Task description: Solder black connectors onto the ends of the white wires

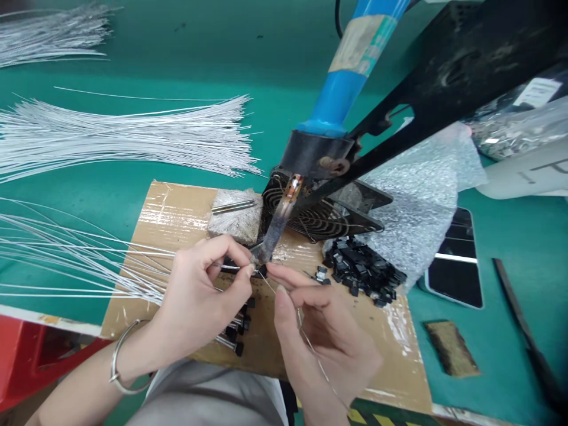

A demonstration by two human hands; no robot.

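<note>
At the tip of a mounted soldering iron [277, 225], my left hand [204, 302] pinches a thin white wire [229, 268] between thumb and forefinger. My right hand [328, 337] is closed on a strand of solder wire [317, 358], whose end reaches the iron's tip. The joint itself is mostly hidden by my fingertips and the tip. Under my left hand lie several white wires [142, 284] with black connectors [239, 331] on their ends. A cardboard sheet [173, 204] is beneath both hands.
A black fan [328, 222] sits behind the iron, and a black bracket [399, 118] crosses overhead. Small black parts [364, 269] are heaped at right, near bubble wrap [412, 195], a phone [457, 260], a sponge [451, 348] and a dark tool [519, 319]. A wire bundle [133, 136] lies left.
</note>
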